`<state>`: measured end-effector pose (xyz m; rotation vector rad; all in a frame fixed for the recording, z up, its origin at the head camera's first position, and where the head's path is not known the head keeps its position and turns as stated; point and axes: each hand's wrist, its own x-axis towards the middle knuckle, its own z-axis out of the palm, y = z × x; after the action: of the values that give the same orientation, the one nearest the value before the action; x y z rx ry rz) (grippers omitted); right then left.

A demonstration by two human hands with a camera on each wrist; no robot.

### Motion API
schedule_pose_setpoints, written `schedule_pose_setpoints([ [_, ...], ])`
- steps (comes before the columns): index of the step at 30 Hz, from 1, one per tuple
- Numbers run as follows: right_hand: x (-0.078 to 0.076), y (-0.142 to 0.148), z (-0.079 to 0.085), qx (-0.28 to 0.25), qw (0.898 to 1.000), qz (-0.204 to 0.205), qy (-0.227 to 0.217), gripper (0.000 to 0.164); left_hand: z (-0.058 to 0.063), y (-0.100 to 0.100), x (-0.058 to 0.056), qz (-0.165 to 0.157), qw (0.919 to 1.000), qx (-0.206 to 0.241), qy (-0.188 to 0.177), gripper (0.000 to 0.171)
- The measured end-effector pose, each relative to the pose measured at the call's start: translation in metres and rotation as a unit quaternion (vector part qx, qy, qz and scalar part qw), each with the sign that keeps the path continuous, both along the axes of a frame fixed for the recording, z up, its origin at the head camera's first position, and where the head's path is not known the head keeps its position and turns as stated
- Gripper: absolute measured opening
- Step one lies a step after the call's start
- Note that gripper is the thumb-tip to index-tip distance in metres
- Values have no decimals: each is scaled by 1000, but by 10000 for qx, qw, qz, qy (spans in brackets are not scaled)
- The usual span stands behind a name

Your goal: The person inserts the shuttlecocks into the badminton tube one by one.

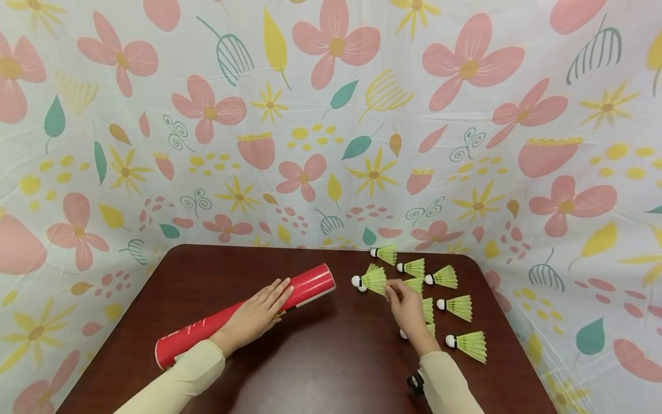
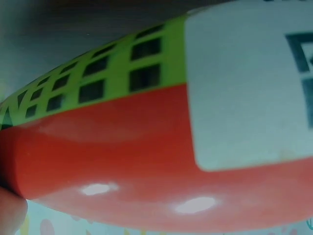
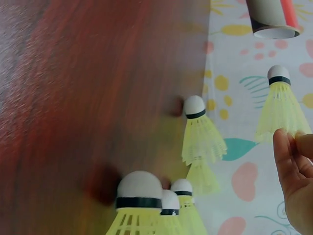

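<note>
My left hand (image 1: pixel 256 313) lies over a long red shuttlecock tube (image 1: pixel 310 284) and grips it. The tube slants up to the right, and in the right wrist view its round end (image 3: pixel 277 32) shows a pale inside. Between thumb and fingertips, my right hand (image 1: pixel 407 310) pinches a yellow shuttlecock (image 1: pixel 373 280) by its skirt rim, white cork pointing left at the tube. That shuttlecock (image 3: pixel 282 110) is off the table in the right wrist view. The left wrist view is filled by the tube's red side (image 2: pixel 107 147) and white label (image 2: pixel 244 88).
Several other yellow shuttlecocks lie on the right of the dark wooden table (image 1: pixel 331 356), such as one shuttlecock (image 1: pixel 468 346) near the right edge. Some are partly hidden by my right hand. A flower-patterned cloth (image 1: pixel 331 115) hangs behind the table.
</note>
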<state>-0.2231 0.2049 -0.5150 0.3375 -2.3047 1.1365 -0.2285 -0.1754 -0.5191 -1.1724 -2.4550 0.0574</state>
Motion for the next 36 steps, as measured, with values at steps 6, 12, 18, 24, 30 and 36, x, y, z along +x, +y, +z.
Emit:
schedule_pose_setpoints([
  [6,1,-4,2,46,9999,19,106,8,2,6,3,-125,9999,-18,7,90],
  [12,0,-9,2,-102,9997,228,79,7,2,12,6,-196,9998,6,30,90],
  [18,-1,-15,3,-166,9992,332,149,6,-2,16,7,-248,9997,-29,7,93],
  [24,-3,-22,4,-146,9992,365,13,7,-2,19,6,-292,9996,3,42,93],
  [30,-8,-30,4,-149,9990,411,-51,6,0,20,5,-298,9996,14,18,90],
  [36,-11,-39,3,-247,9986,455,-63,5,3,20,5,-285,9996,3,9,91],
])
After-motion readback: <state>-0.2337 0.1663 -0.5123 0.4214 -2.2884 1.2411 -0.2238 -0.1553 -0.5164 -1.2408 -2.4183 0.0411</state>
